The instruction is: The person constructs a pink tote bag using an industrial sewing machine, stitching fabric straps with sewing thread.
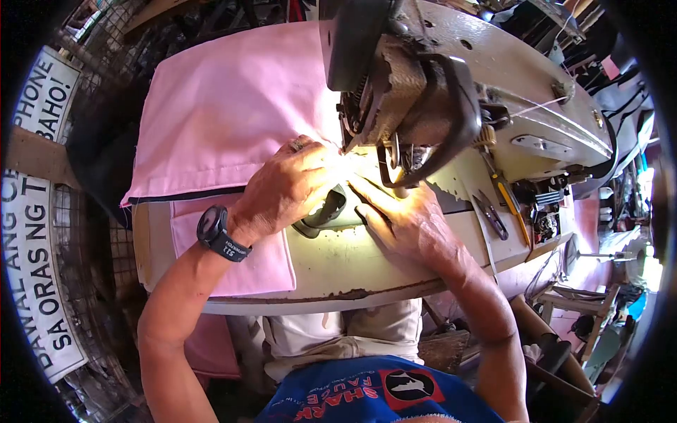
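Note:
Pink fabric (218, 106) with a hemmed edge lies on the sewing machine table (367, 264), its right side reaching under the needle area. My left hand (282, 187) is closed on the fabric's edge just left of the needle, fingers bent. My right hand (409, 218) lies on the table to the right of the needle, fingers stretched out towards it. Between the two hands a black strip (324, 213) curls in a loop. The sewing machine head (402, 92) stands over my fingertips, and bright lamp light washes out the stitching spot.
A second pink panel (236, 271) hangs at the table's front left edge. On the right lie a yellow-handled screwdriver (509, 201) and thread snips (491, 215). The machine arm (508, 63) fills the back right. Lettered signs (53, 275) stand by wire mesh at left.

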